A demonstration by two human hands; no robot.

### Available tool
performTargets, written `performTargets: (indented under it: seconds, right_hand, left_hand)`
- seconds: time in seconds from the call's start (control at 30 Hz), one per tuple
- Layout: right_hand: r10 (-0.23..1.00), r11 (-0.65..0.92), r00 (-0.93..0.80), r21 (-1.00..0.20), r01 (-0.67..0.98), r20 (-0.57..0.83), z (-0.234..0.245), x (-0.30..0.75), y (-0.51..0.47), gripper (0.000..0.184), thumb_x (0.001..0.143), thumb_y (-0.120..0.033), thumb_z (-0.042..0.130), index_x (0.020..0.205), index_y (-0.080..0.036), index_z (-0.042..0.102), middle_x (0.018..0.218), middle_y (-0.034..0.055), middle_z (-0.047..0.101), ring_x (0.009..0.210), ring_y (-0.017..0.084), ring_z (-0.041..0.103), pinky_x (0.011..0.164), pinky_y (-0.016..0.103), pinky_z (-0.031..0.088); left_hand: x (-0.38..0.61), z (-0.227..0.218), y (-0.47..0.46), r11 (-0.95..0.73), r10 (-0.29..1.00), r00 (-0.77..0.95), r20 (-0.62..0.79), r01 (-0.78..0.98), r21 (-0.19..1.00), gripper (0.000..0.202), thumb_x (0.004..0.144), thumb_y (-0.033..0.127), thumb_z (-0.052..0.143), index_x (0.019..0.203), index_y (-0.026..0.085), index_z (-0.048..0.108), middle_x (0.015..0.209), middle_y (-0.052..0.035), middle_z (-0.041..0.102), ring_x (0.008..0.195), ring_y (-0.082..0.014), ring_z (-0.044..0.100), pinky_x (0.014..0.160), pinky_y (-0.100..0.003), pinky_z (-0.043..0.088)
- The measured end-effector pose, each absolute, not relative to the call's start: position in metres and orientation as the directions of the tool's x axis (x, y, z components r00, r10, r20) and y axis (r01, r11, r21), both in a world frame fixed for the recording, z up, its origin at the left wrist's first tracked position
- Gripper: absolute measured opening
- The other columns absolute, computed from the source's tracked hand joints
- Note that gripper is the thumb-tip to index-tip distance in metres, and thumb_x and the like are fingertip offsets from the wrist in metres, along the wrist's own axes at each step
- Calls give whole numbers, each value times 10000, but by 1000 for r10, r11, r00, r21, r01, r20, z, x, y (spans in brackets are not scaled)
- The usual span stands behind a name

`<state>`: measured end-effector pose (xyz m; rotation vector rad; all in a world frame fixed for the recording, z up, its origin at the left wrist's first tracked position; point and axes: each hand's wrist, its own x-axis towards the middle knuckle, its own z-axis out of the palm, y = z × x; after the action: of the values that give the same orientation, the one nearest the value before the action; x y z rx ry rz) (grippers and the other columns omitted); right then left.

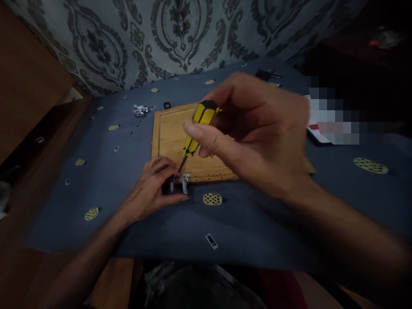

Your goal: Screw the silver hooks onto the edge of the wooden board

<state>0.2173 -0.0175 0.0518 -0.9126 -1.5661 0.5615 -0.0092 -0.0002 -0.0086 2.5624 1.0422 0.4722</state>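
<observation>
My right hand (257, 128) grips the yellow and black handle of a screwdriver (201, 124), with the thumb along its side. The shaft slants down to the left, its tip beside a metal cabinet hinge (185, 182) at the near edge of a wooden panel (177, 141). Around that hinge my left hand (149, 186) is closed, fingers on the panel side and thumb below. The fingers partly cover the hinge, and the exact contact of the screwdriver tip is hard to make out. Small dark holes run along the panel's near edge.
Loose metal hinge parts (140, 110) lie left of the panel, with a few tiny pieces near them. A small black frame-shaped piece (167, 105) sits behind the panel. A dark blue patterned cloth (154, 240) covers the surface, and a patterned wall (180, 34) rises behind.
</observation>
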Motion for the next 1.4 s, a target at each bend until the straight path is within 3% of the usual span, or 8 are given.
performTargets:
  seconds: [0.3,0.7,0.87,1.03,1.13,1.23,1.4]
  right_hand:
    - [761,646,-127,-726,237,636,35,217,-4,341,932,-380,770,780,-219,511,733,-49,549,589,76,533,516,222,447]
    - [758,652,-175,-728,211,629,31,216,-4,242,948,-250,713,801,-224,524,727,-50,574,614,86,576,566,220,485]
    - [756,654,-222,-715,246,615,32,217,-4,235,956,-281,711,823,-225,526,737,-44,574,633,96,556,570,233,464]
    - [701,711,-332,-652,262,631,36,220,-6,153,981,-292,681,898,-211,581,755,-42,600,652,100,568,623,245,470]
    - [695,716,-354,-648,262,625,37,220,-6,79,990,-259,659,1046,-205,646,844,-27,665,697,105,606,651,243,493]
    - [704,702,-371,-671,238,605,38,221,-7,216,996,-214,631,1209,-203,666,987,0,713,785,116,647,698,248,520]
    - [716,668,-418,-723,178,559,40,229,-9,266,998,-200,618,1255,-172,678,1007,18,725,781,113,638,671,239,518]
  left_hand:
    - [-10,-12,0,-711,688,688,232,571,411,398,851,514,838,1046,203,683,1138,-81,674,1150,-289,590,998,-448,494]
    - [-11,-11,0,-714,685,691,232,575,400,410,860,547,818,1061,216,683,1154,-72,684,1150,-284,593,999,-444,503]
    - [-10,-10,0,-708,691,693,206,589,391,404,867,547,809,1053,212,681,1176,-74,688,1149,-289,595,1004,-451,505]
    - [-9,-8,-1,-682,714,676,181,612,401,382,871,533,808,1045,214,693,1157,-69,691,1123,-293,607,986,-455,511]
    - [-9,-7,-1,-664,727,668,157,628,405,366,866,511,818,1061,224,701,1169,-65,689,1146,-300,601,1006,-467,505]
    - [-9,-6,-1,-670,721,673,165,618,412,361,865,502,821,1066,228,698,1164,-65,689,1158,-303,597,1005,-466,506]
    - [-9,-8,0,-691,704,685,186,601,402,377,863,515,823,1043,216,679,1162,-71,686,1159,-299,589,1001,-466,503]
